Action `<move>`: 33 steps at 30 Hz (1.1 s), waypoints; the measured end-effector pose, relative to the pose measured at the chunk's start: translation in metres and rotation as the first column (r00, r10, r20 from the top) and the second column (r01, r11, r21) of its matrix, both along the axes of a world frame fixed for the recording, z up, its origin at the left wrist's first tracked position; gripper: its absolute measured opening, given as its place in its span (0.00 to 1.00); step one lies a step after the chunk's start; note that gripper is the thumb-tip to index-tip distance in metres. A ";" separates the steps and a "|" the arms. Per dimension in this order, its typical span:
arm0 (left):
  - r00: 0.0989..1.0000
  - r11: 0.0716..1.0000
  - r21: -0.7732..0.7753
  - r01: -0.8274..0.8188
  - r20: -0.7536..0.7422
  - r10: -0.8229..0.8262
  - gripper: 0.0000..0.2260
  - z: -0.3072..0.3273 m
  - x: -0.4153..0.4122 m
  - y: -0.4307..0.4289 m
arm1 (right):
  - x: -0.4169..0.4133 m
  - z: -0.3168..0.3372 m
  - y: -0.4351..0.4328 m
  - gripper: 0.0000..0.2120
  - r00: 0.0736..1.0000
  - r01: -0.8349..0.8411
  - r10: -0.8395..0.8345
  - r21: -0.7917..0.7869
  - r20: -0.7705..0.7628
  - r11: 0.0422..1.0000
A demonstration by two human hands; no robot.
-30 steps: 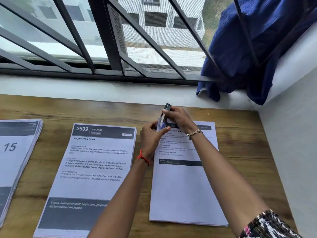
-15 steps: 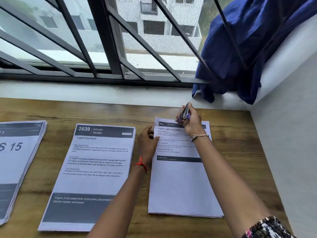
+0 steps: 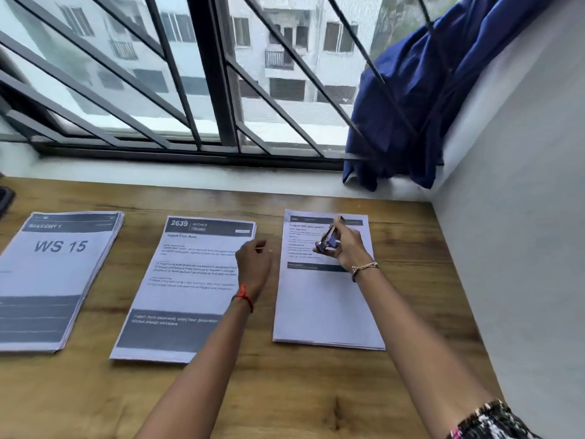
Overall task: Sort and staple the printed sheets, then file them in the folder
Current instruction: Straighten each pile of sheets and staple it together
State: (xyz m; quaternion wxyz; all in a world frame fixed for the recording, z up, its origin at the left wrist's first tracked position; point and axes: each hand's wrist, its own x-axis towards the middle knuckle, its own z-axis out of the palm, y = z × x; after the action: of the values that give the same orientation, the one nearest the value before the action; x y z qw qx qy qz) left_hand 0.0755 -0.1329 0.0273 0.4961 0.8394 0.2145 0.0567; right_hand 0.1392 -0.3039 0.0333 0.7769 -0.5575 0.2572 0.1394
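The right hand [image 3: 347, 246] is seen curled around a small purple-and-metal stapler [image 3: 329, 239], which is gripped between the thumb and fingers. The stapler's metal arm is angled up and away from its purple base. A thin gold-coloured bracelet [image 3: 364, 267] is worn on that wrist, and a black-and-white patterned sleeve [image 3: 493, 419] is visible at the lower right corner.

The stapler is held over the upper part of the right-hand stack of white printed sheets [image 3: 326, 308], just below its dark header bar. Whether the paper is touched by it cannot be told.

The left hand [image 3: 253, 259] is held back-up over the right edge of the middle stack of printed sheets [image 3: 186, 280], headed "2639 KITCHEN" and "Yogurt Fruit Bowl". Its fingers are curled under and mostly hidden, so whether anything is pinched cannot be told. A red thread [image 3: 245, 296] is tied around this wrist.

Further left, a thicker stack of sheets marked "WS 15" [image 3: 53, 274] is laid flat. All three stacks are set side by side, apart from one another, on the brown wooden tabletop [image 3: 316, 391].

Behind the table, a window is barred by a dark metal grille [image 3: 221, 90], and a crumpled dark blue cloth [image 3: 411, 106] is draped on the sill at the right, against the white wall [image 3: 522, 217].
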 end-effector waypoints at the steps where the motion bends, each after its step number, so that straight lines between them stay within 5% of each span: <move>1: 1.000 1.000 0.007 -0.002 0.003 0.002 0.11 0.002 -0.003 0.005 | -0.004 0.005 0.002 0.13 1.000 -0.008 0.008 0.008 0.004 1.000; 12: 0.995 0.997 -0.027 -0.078 0.063 0.079 0.09 0.016 -0.049 0.055 | -0.031 0.025 0.047 0.15 0.988 -0.145 0.145 0.000 0.061 0.989; 20: 0.990 0.990 -0.056 -0.131 0.041 0.134 0.09 0.010 -0.054 0.114 | -0.043 0.015 0.092 0.11 0.960 -0.278 0.276 -0.038 -0.050 0.960; 33: 0.998 0.994 -0.095 -0.060 -0.021 0.059 0.10 -0.002 -0.004 0.249 | -0.018 0.020 0.184 0.10 0.992 -0.051 0.020 -0.246 -0.123 0.968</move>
State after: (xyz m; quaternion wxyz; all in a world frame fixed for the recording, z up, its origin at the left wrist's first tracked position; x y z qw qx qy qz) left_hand 0.0710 0.1156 0.0257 0.5317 0.8085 0.2463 0.0537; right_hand 0.1211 -0.1196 0.0529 0.6813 -0.6458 0.3088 0.1531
